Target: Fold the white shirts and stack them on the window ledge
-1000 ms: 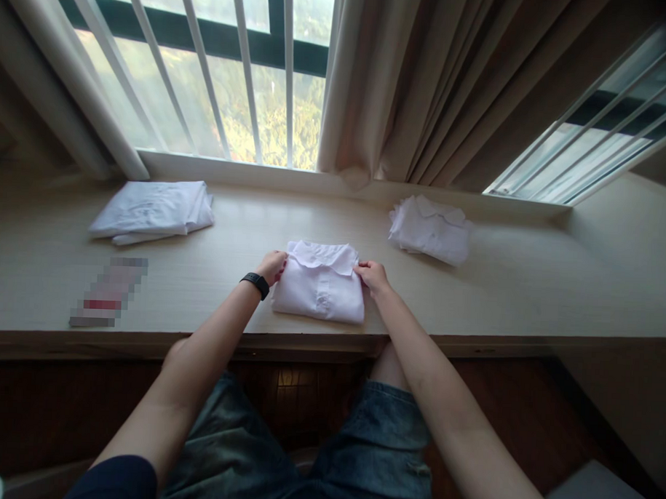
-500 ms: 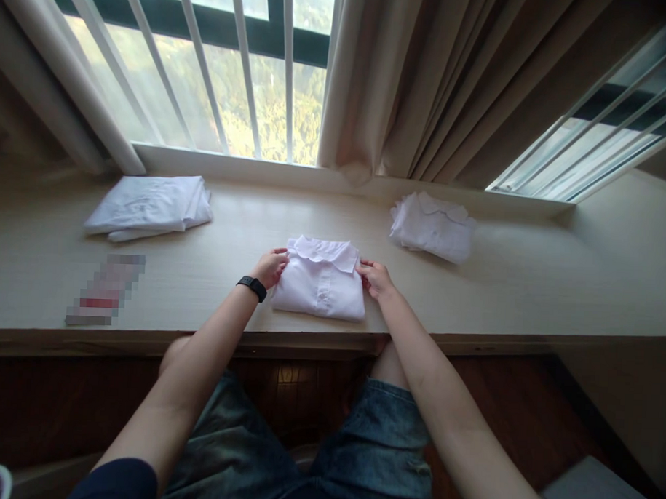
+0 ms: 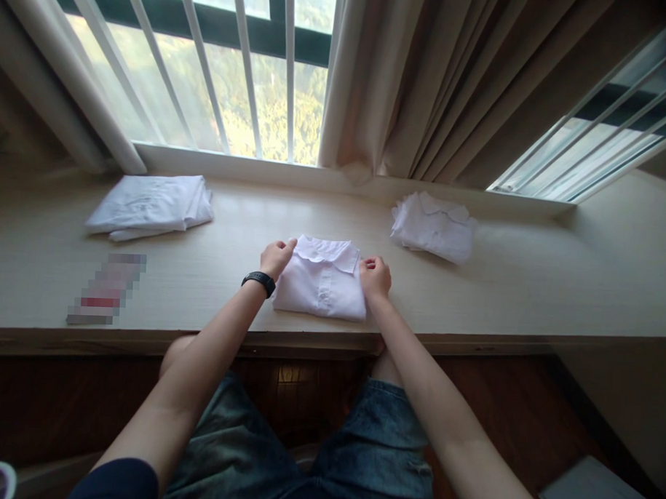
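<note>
A folded white shirt (image 3: 324, 285) lies on the pale tabletop in front of me, its scalloped collar at the far side and its button placket down the middle. My left hand (image 3: 276, 258) is closed at the shirt's upper left edge, thumb by the collar and fingers curled partly out of sight. At the upper right edge, my right hand (image 3: 375, 277) is closed too, with its fingers bent inward and the thumb against the cloth. The shirt rests flat on the surface between both hands.
To the left lies folded white cloth (image 3: 152, 205), with a blurred flat item (image 3: 107, 289) nearer the edge. Another folded white shirt (image 3: 435, 227) is at the back right. Behind the table (image 3: 528, 285) are a barred window and beige curtains (image 3: 426, 78).
Both hands have shifted slightly at the shirt's sides, and their fingers have curled in from a more stretched hold. The left has turned and moved a little up. The shirt stays in place.
</note>
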`<state>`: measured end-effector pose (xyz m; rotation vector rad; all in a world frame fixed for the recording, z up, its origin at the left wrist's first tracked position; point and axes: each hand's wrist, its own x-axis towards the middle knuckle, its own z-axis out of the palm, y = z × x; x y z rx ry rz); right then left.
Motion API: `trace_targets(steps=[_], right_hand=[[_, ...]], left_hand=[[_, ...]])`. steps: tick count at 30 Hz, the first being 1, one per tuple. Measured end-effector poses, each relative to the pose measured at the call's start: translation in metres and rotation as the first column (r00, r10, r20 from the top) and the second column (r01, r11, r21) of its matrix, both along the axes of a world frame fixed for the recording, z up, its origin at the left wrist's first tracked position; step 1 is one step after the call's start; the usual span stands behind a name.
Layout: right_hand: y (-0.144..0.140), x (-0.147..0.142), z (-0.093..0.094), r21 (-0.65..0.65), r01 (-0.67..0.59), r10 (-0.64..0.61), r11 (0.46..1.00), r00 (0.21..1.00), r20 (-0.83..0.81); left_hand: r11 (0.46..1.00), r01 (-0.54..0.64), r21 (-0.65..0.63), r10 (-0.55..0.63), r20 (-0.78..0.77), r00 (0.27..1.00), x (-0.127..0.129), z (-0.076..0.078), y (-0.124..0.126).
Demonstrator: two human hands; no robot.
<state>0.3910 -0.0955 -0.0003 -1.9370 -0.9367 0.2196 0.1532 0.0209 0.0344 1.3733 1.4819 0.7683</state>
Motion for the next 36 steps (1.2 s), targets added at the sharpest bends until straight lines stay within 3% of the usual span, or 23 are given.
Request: trace_targets(steps=[2, 4, 7, 11, 15, 18, 21, 25, 30, 33, 36], right_hand=[[-0.003, -0.010, -0.001, -0.050, -0.038, 0.042, 0.998, 0.995, 0.086], [-0.004, -0.018, -0.004, -0.098, -0.099, 0.104, 0.990, 0.993, 0.055], [-0.006, -0.023, -0.011, -0.088, -0.130, 0.129, 0.988, 0.991, -0.022], [-0.008, -0.019, -0.018, 0.060, -0.180, 0.184, 0.982, 0.980, -0.080], [-0.007, -0.015, -0.018, 0.146, -0.221, 0.232, 0.964, 0.971, -0.065], [-0.006, -0.013, -0.017, 0.040, -0.276, 0.278, 0.960, 0.959, -0.059], [-0.006, -0.011, -0.017, -0.091, -0.323, 0.319, 0.942, 0.946, -0.052], [-0.008, -0.012, -0.015, -0.109, -0.273, 0.282, 0.956, 0.956, 0.078], [-0.011, -0.016, -0.010, -0.124, -0.270, 0.287, 0.955, 0.946, 0.151], [-0.015, -0.021, -0.002, -0.159, -0.234, 0.270, 0.959, 0.925, 0.267], [-0.015, -0.030, 0.006, -0.173, -0.205, 0.261, 0.963, 0.865, 0.428]], left_hand=[[0.998, 0.045, 0.052, -0.037, -0.144, 0.989, 0.006, 0.000, 0.001], [0.992, 0.109, 0.063, -0.095, -0.195, 0.976, 0.009, -0.004, -0.001], [0.990, 0.137, 0.030, -0.134, -0.096, 0.986, 0.006, -0.012, -0.007], [0.989, 0.145, -0.001, -0.145, 0.024, 0.989, -0.003, -0.017, -0.013], [0.979, 0.154, 0.131, -0.170, 0.125, 0.978, -0.008, -0.016, -0.015], [0.967, 0.132, 0.217, -0.144, 0.042, 0.989, -0.012, -0.022, -0.019], [0.981, 0.096, 0.170, -0.076, -0.121, 0.990, -0.015, -0.029, -0.023], [0.965, 0.086, 0.247, -0.027, -0.233, 0.972, -0.009, -0.027, -0.020], [0.955, 0.128, 0.267, -0.069, -0.220, 0.973, 0.000, -0.023, -0.014], [0.901, 0.183, 0.394, -0.031, -0.364, 0.931, 0.001, -0.022, -0.016], [0.765, 0.338, 0.548, -0.021, -0.503, 0.864, 0.003, -0.016, -0.028]])
